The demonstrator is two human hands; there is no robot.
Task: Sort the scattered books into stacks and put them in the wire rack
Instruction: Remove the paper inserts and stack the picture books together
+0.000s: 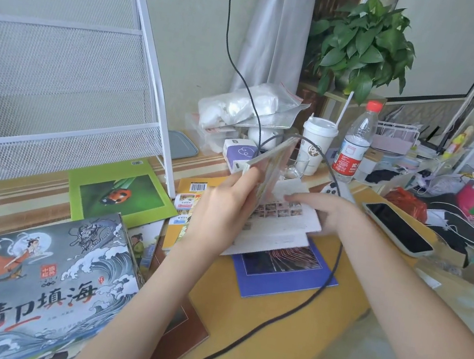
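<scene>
Soft, even daylight; faint shadows, slight overall softness, wide-angle bowing toward edges.

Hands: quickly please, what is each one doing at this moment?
Left hand: grips a thin book, tilted up on edge.
Right hand: fingers lie on the white booklet; a grip cannot be told.

On the worktop [240, 317], the rack [60, 87] stands at ten o'clock, books [48, 280] at seven, bottle [355, 141] at one, phone [397, 229] at three.
</scene>
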